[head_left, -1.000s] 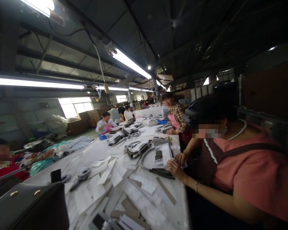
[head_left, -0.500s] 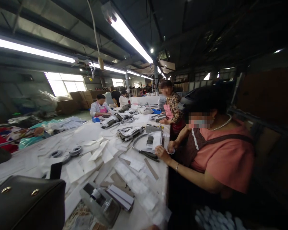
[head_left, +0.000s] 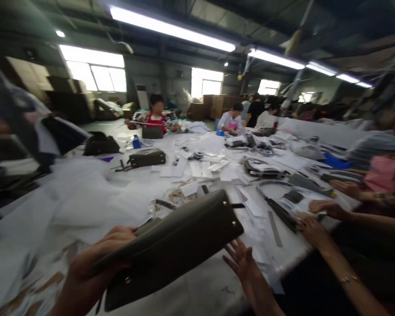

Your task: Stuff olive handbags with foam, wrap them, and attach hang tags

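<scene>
A dark olive handbag (head_left: 174,245) is tilted in front of me, its base with small gold studs facing me. My left hand (head_left: 98,259) grips its left end, the fingers partly hidden behind the bag. Close to the bag's right end is my right hand (head_left: 246,267), fingers spread; whether a fingertip touches the bag I cannot tell. Beyond the bag, a tape dispenser (head_left: 161,208) is partly covered by it.
White sheets and strips (head_left: 204,169) lie across the table. Farther back are another dark bag (head_left: 147,158) and a blue item (head_left: 336,161). At the right, a co-worker's hands (head_left: 316,228) work on a bag with a looped handle. Other people sit around the table.
My view has swung to the left. The dark bag has come from the lower left edge to the middle, and both my hands now show beside it.
</scene>
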`<action>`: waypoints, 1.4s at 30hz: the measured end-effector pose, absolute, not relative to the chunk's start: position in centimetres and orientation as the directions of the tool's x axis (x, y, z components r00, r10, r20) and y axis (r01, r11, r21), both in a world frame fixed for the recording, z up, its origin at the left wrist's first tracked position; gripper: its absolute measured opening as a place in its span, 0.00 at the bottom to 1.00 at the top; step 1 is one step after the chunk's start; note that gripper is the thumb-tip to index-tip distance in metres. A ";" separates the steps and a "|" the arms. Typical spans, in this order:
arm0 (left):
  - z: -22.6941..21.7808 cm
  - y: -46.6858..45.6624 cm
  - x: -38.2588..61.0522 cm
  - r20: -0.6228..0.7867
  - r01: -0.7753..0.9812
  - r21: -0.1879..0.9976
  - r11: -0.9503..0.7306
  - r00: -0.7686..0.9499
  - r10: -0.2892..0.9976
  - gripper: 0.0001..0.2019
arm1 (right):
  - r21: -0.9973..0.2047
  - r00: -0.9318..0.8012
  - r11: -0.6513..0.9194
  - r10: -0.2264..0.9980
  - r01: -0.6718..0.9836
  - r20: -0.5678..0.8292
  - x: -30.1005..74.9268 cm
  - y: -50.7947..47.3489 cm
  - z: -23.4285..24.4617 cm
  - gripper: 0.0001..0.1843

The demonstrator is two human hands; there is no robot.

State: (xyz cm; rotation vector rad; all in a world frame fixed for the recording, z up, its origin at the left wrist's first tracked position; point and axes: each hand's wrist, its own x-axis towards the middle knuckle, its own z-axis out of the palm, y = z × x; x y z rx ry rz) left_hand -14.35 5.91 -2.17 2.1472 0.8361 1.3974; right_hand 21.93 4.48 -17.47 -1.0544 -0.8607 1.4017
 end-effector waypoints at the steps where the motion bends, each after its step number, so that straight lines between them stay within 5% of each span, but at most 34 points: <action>1: -2.9 4.8 -14.5 0.618 0.255 0.661 -0.705 0.348 0.705 0.07 | -0.883 -0.006 -0.149 0.987 -0.444 -0.164 21.6 4.5 -16.6 0.40; 4: -6.2 2.0 -14.1 0.445 0.312 0.760 -0.570 0.388 0.807 0.09 | -0.784 -0.101 -0.293 0.953 -0.548 -0.286 21.0 3.9 -14.8 0.37; 9: -14.0 -4.2 -12.8 0.128 0.313 0.942 -0.121 -0.002 0.992 0.48 | -0.805 -0.083 -0.398 0.911 -0.439 -0.405 22.5 0.0 -16.9 0.33; 13: -18.3 -8.5 -10.5 -0.085 0.054 0.993 0.109 -0.330 0.940 0.44 | -0.827 -0.050 -0.416 0.901 -0.378 -0.430 24.0 -2.6 -18.9 0.34; 18: -18.6 -8.4 -8.1 -0.264 -0.139 0.964 0.227 -0.393 0.881 0.34 | -0.880 -0.059 -0.311 0.949 -0.358 -0.311 22.7 -2.6 -20.0 0.27; 21: -17.7 -6.6 -8.7 -0.235 -0.099 0.972 0.213 -0.417 0.878 0.29 | -0.930 -0.069 -0.284 0.959 -0.235 -0.276 22.4 -1.4 -20.0 0.32; 24: -16.7 -5.4 -9.9 -0.061 0.188 0.971 0.149 -0.405 0.912 0.29 | -0.980 0.058 -0.178 0.983 0.085 -0.173 23.2 -0.7 -18.3 0.35; 26: -15.7 -5.3 -10.3 0.157 0.500 0.866 0.003 -0.278 0.948 0.28 | -0.951 0.071 0.009 0.997 0.308 0.032 23.5 -0.7 -16.1 0.31; 28: -14.5 -5.3 -10.1 0.337 0.752 0.622 -0.219 -0.005 0.941 0.31 | -0.838 -0.140 0.252 0.968 0.484 0.210 23.2 -0.6 -13.7 0.28; 31: -13.0 -4.6 -8.9 0.305 0.842 0.253 -0.476 0.398 0.865 0.42 | -0.625 -0.584 0.551 0.791 0.553 0.181 21.5 0.6 -11.3 0.37; 33: -13.0 -3.8 -8.3 0.200 0.837 0.118 -0.535 0.507 0.838 0.46 | -0.537 -0.720 0.653 0.684 0.533 0.118 20.4 1.9 -11.4 0.46; 38: -16.7 -3.5 -8.7 0.124 0.820 -0.039 -0.572 0.571 0.811 0.37 | -0.413 -0.791 0.741 0.607 0.529 0.075 19.5 3.2 -16.1 0.37; 42: -19.1 -5.0 -8.7 0.153 0.835 0.016 -0.550 0.541 0.827 0.33 | -0.416 -0.776 0.727 0.626 0.546 0.078 20.0 2.1 -19.1 0.37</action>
